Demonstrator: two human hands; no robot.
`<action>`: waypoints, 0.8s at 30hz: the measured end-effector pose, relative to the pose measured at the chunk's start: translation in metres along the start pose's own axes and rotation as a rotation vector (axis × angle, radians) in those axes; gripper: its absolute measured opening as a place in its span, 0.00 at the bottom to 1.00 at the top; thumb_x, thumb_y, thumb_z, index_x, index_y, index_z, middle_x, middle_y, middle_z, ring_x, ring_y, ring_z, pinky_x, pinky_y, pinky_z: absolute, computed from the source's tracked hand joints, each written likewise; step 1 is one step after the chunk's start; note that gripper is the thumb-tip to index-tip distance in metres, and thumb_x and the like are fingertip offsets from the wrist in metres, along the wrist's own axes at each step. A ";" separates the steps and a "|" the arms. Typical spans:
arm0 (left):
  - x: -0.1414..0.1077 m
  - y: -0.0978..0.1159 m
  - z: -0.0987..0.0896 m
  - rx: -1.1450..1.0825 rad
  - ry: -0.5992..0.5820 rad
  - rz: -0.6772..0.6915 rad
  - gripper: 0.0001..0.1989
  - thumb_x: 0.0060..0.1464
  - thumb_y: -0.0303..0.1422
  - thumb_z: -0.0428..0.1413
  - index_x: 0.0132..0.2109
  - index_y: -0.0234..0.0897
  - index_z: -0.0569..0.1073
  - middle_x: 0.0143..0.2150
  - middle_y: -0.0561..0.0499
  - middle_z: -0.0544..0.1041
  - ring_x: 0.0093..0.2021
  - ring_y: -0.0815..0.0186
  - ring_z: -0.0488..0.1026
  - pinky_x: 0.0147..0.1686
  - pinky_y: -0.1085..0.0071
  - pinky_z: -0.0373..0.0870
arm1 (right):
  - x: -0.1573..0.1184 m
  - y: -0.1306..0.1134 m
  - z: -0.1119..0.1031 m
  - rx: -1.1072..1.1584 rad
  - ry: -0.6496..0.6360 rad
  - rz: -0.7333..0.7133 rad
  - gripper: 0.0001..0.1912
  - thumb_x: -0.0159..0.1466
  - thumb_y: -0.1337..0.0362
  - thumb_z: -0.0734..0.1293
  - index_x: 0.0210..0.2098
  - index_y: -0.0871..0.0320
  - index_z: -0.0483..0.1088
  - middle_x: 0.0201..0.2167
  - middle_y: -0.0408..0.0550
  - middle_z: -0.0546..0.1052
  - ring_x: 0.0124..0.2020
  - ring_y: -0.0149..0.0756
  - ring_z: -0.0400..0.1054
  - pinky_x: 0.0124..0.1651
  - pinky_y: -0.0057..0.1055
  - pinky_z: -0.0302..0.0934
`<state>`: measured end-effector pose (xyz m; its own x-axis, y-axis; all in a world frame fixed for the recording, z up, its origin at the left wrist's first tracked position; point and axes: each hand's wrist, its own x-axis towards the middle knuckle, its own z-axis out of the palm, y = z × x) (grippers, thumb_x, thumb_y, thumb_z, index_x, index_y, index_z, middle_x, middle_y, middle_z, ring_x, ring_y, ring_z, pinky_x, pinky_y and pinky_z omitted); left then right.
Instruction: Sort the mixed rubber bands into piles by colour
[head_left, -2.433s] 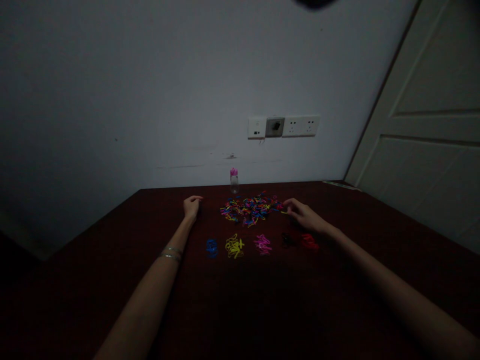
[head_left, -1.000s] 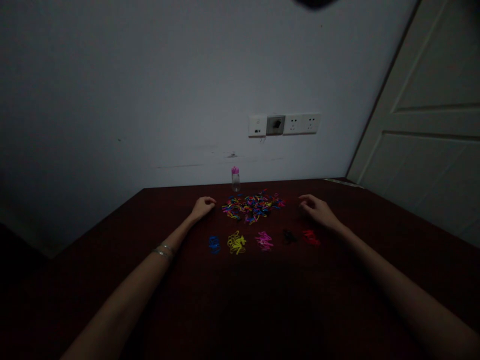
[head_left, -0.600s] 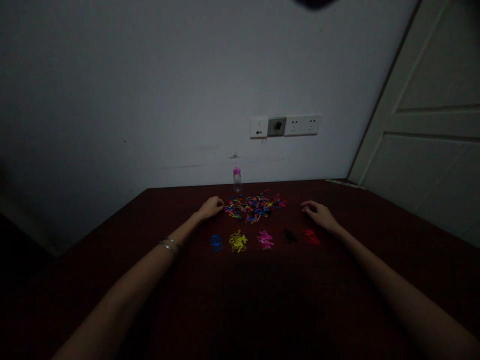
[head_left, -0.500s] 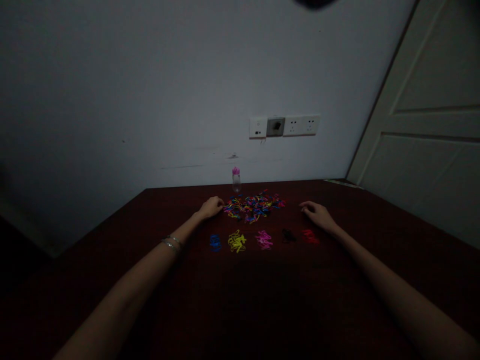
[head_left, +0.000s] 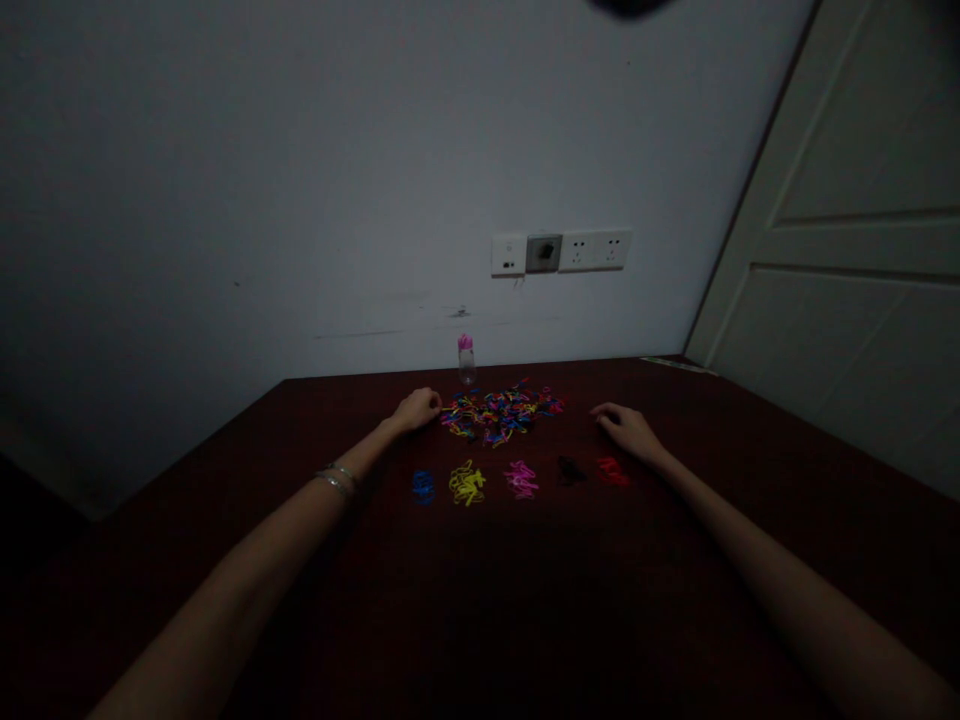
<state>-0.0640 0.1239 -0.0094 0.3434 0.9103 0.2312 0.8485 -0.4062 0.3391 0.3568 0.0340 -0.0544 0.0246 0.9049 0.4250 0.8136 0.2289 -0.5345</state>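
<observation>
A mixed pile of small colourful bands [head_left: 499, 412] lies near the back of the dark table. At its left edge is my left hand [head_left: 420, 408], thumb and finger closed together; what they hold, if anything, is too small to name. My right hand [head_left: 626, 428] rests on the table to the right of the pile, fingers apart and holding nothing. In front lies a row of single-colour groups: blue [head_left: 423, 487], yellow [head_left: 467, 484], pink [head_left: 521, 480], black [head_left: 570, 471] and red [head_left: 613, 471].
Behind the pile stands a clear bottle with a pink top [head_left: 466, 360], close to the wall. Sockets [head_left: 595, 250] are set in the wall above the table [head_left: 480, 580]. A pale panelled door [head_left: 847, 240] is at the right.
The whole view has shifted slightly, so everything appears a little further left. Both hands keep nearly the same places beside the pile.
</observation>
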 end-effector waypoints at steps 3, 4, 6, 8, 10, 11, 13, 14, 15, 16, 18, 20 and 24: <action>-0.002 0.011 -0.012 -0.038 0.005 0.056 0.06 0.42 0.29 0.54 0.29 0.35 0.75 0.32 0.49 0.74 0.33 0.66 0.69 0.36 0.75 0.64 | 0.000 0.000 0.000 -0.005 0.000 -0.002 0.14 0.57 0.65 0.57 0.36 0.58 0.72 0.38 0.49 0.77 0.41 0.38 0.70 0.47 0.34 0.60; -0.005 0.017 -0.017 -0.054 -0.007 0.079 0.06 0.42 0.30 0.54 0.29 0.35 0.75 0.31 0.49 0.74 0.33 0.66 0.69 0.37 0.74 0.64 | 0.000 0.001 0.000 -0.005 0.001 -0.005 0.14 0.57 0.65 0.57 0.36 0.58 0.72 0.38 0.49 0.77 0.40 0.38 0.70 0.47 0.34 0.60; -0.015 0.032 -0.025 -0.093 -0.045 0.132 0.07 0.42 0.31 0.54 0.29 0.35 0.75 0.31 0.50 0.73 0.33 0.67 0.69 0.37 0.74 0.64 | 0.000 0.001 0.001 -0.005 0.002 -0.005 0.14 0.56 0.65 0.57 0.36 0.58 0.72 0.37 0.49 0.77 0.39 0.38 0.70 0.47 0.34 0.60; -0.029 0.048 -0.032 -0.148 -0.087 0.193 0.07 0.41 0.31 0.55 0.29 0.35 0.76 0.32 0.50 0.73 0.34 0.67 0.68 0.38 0.74 0.64 | 0.000 0.001 0.001 -0.004 -0.002 0.000 0.14 0.56 0.64 0.58 0.36 0.58 0.72 0.37 0.49 0.77 0.39 0.38 0.70 0.47 0.35 0.60; -0.045 0.063 -0.037 -0.219 -0.171 0.242 0.06 0.40 0.31 0.56 0.29 0.35 0.75 0.33 0.50 0.73 0.34 0.67 0.68 0.38 0.74 0.63 | 0.000 0.001 0.001 -0.001 -0.002 0.009 0.14 0.56 0.64 0.58 0.36 0.59 0.72 0.37 0.50 0.77 0.39 0.39 0.70 0.47 0.35 0.60; -0.053 0.069 -0.038 -0.247 -0.209 0.252 0.06 0.40 0.30 0.56 0.28 0.35 0.75 0.32 0.51 0.73 0.34 0.68 0.68 0.37 0.74 0.63 | 0.000 0.001 0.001 0.002 -0.001 0.012 0.14 0.56 0.64 0.58 0.36 0.59 0.72 0.37 0.50 0.77 0.39 0.39 0.70 0.47 0.35 0.61; -0.066 0.078 -0.038 -0.280 -0.272 0.257 0.05 0.39 0.29 0.56 0.28 0.36 0.75 0.31 0.51 0.72 0.32 0.69 0.68 0.35 0.75 0.63 | -0.001 0.002 0.000 0.006 0.001 0.011 0.14 0.56 0.63 0.58 0.36 0.58 0.73 0.37 0.49 0.77 0.39 0.39 0.70 0.46 0.35 0.61; -0.072 0.080 -0.037 -0.290 -0.295 0.261 0.05 0.39 0.28 0.56 0.27 0.36 0.76 0.31 0.51 0.72 0.31 0.69 0.67 0.34 0.76 0.63 | -0.001 0.002 0.000 0.008 0.001 0.010 0.14 0.56 0.63 0.58 0.36 0.58 0.73 0.37 0.49 0.77 0.39 0.39 0.70 0.46 0.36 0.61; -0.076 0.082 -0.036 -0.297 -0.318 0.273 0.05 0.39 0.28 0.55 0.28 0.36 0.76 0.30 0.51 0.72 0.31 0.69 0.67 0.33 0.76 0.62 | -0.001 0.002 0.000 0.010 0.000 0.007 0.14 0.56 0.63 0.58 0.35 0.58 0.73 0.37 0.49 0.77 0.39 0.39 0.70 0.46 0.36 0.61; -0.080 0.083 -0.035 -0.306 -0.341 0.289 0.06 0.40 0.28 0.55 0.28 0.36 0.76 0.30 0.52 0.72 0.30 0.70 0.67 0.32 0.76 0.62 | -0.001 0.002 0.000 0.012 -0.001 0.003 0.14 0.56 0.63 0.58 0.35 0.58 0.73 0.37 0.49 0.77 0.39 0.39 0.70 0.47 0.35 0.61; -0.084 0.083 -0.032 -0.332 -0.377 0.311 0.07 0.40 0.29 0.56 0.30 0.36 0.76 0.30 0.52 0.72 0.30 0.70 0.67 0.31 0.76 0.62 | -0.001 0.002 0.000 0.017 0.001 -0.002 0.14 0.56 0.63 0.58 0.36 0.58 0.72 0.37 0.49 0.77 0.39 0.39 0.70 0.47 0.35 0.61; -0.082 0.079 -0.028 -0.368 -0.374 0.289 0.09 0.40 0.30 0.57 0.33 0.36 0.77 0.31 0.52 0.73 0.30 0.70 0.67 0.30 0.77 0.63 | -0.001 0.003 0.000 0.020 0.007 -0.003 0.14 0.56 0.63 0.58 0.37 0.57 0.72 0.38 0.49 0.77 0.39 0.39 0.70 0.46 0.36 0.61; -0.065 0.059 -0.021 -0.399 -0.235 0.159 0.12 0.40 0.30 0.56 0.36 0.34 0.76 0.31 0.51 0.74 0.31 0.69 0.69 0.31 0.76 0.65 | -0.001 0.002 0.000 0.017 0.012 0.013 0.14 0.56 0.63 0.58 0.37 0.56 0.72 0.36 0.48 0.77 0.38 0.39 0.70 0.45 0.36 0.61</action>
<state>-0.0449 0.0393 0.0146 0.5771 0.8089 0.1122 0.5731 -0.4990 0.6500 0.3581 0.0334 -0.0560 0.0418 0.9035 0.4265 0.8032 0.2235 -0.5522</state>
